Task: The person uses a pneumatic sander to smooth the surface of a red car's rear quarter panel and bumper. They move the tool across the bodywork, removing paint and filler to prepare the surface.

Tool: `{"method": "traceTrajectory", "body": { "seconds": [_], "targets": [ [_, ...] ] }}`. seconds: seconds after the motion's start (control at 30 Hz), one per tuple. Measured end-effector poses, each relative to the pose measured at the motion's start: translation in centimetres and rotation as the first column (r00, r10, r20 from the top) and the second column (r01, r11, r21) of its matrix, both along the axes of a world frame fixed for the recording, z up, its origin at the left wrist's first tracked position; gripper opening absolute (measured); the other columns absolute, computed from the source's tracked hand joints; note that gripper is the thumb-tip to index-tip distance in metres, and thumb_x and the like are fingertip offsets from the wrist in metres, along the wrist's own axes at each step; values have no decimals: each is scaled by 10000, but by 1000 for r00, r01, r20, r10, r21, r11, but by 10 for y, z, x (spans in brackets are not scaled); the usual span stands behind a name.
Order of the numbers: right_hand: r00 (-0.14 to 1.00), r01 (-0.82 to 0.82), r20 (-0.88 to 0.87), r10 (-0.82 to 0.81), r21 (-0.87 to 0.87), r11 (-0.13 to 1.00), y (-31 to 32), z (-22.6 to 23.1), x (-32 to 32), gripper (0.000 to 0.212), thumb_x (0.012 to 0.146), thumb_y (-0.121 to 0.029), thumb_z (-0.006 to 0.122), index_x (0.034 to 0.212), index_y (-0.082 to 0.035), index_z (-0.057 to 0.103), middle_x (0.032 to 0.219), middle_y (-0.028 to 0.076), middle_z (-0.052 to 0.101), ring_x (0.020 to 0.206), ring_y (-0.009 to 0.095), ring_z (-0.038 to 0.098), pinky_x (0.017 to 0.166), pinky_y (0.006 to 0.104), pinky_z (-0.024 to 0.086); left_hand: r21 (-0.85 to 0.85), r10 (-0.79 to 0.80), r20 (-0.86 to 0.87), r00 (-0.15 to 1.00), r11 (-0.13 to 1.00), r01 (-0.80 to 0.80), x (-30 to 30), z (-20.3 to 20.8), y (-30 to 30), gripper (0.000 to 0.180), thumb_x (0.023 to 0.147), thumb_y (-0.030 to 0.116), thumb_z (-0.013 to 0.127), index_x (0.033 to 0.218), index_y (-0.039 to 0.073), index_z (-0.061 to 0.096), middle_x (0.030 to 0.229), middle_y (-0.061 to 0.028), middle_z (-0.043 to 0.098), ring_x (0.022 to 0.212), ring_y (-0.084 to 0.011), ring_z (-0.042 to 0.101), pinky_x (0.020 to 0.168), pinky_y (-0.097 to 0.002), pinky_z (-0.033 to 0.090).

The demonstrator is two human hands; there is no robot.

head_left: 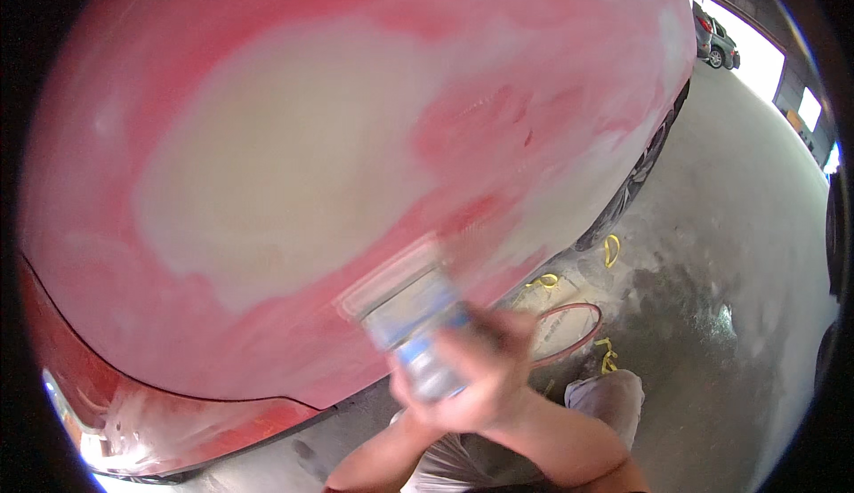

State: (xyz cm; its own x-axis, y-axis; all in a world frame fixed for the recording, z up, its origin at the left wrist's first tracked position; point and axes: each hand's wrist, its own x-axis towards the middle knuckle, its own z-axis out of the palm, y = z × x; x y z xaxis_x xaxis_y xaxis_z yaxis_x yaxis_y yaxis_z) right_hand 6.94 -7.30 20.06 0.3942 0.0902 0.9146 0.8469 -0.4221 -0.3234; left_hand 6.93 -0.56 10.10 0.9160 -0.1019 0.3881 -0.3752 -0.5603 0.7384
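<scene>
Against the lower part of a red car body panel [498,128] is a blurred blue-and-grey hand sander [411,311] with a wide, flat rectangular pad. Both hands are closed around its body. My right hand [494,364] wraps over the right side. Lower on the left, my left hand [411,400] grips it, partly hidden behind the right. A large pale beige filler patch [294,155] lies on the panel above the sander, surrounded by whitish dust and dull red paint.
A dark tire [636,177] shows beneath the panel's right edge. On the dusty concrete floor [747,199] lie a red hose [598,319] and several yellow strips [611,251]. A headlight [71,404] sits at lower left. Another car [719,44] stands near the bright doorway.
</scene>
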Motion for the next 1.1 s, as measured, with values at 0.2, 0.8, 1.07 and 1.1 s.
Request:
{"method": "traceTrajectory", "body": {
  "seconds": [0.2,0.8,1.07,1.1],
  "targets": [
    [983,158,-119,-143,127,979,-52,24,52,635,719,-140,799,1207,-21,410,1073,133,461,946,242,490,856,404,425,71,40,122,992,996,-49,24,37,-27,508,768,134,679,1209,19,455,946,-266,632,851,-458,641,696,-538,516],
    [987,157,33,-158,4,988,-58,53,46,655,647,-131,836,1166,-17,452,1042,179,541,864,320,546,791,432,459,5,82,189,979,996,-84,23,50,-41,562,788,103,720,1226,-59,406,1008,-256,584,878,-433,619,740,-499,505],
    [952,248,-234,-195,223,943,-164,74,144,528,771,-148,775,1168,-10,455,1123,182,517,1047,296,533,949,411,416,19,130,-65,989,991,-129,-50,9,-17,419,846,140,705,1162,-37,495,1078,-247,588,950,-383,631,794,-436,513],
    [937,282,-277,-212,242,929,-178,75,158,530,775,-138,777,1176,-9,455,1128,177,523,1065,282,534,955,399,416,49,92,-286,954,995,-81,-75,-11,-4,405,889,167,670,1199,-33,503,1137,-253,583,1003,-389,620,841,-437,508]
  ]
}}
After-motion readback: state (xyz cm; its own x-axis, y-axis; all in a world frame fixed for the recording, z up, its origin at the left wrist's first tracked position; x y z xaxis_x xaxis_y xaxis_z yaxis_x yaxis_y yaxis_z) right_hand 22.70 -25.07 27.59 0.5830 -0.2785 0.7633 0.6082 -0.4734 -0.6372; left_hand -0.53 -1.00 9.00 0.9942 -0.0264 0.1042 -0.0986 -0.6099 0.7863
